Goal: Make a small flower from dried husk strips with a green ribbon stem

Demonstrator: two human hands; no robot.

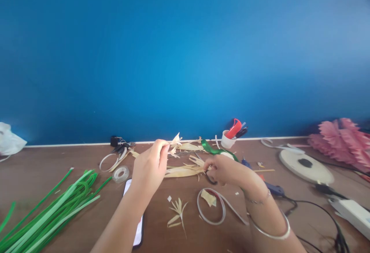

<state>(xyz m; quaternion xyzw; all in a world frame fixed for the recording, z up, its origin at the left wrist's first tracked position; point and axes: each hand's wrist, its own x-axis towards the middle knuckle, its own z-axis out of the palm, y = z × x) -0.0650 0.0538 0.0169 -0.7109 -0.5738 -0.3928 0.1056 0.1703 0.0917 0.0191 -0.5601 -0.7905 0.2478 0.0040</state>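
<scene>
My left hand [152, 165] is raised over the table, thumb and fingers pinched on a small pale flower of dried husk [175, 142]. My right hand [221, 169] is low at the right, its fingers closed on what look like scissors; a dark curved handle [211, 178] shows under them. Pale dried husk strips [182, 171] lie between the hands. Closer to me, another husk flower [179, 209] with a thin stem lies flat on the table. Beside it is a coiled pale strip [199, 203] with a small husk scrap [208, 198].
Green pipe cleaners [60, 210] spread at the left, near a tape roll [120, 174] and a phone [139, 232]. Behind stand a white cup of tools [227, 140] and green ribbon [209, 148]. At right are a glue gun [274, 189], cables, a white oval device [306, 166] and pink paper [341, 141].
</scene>
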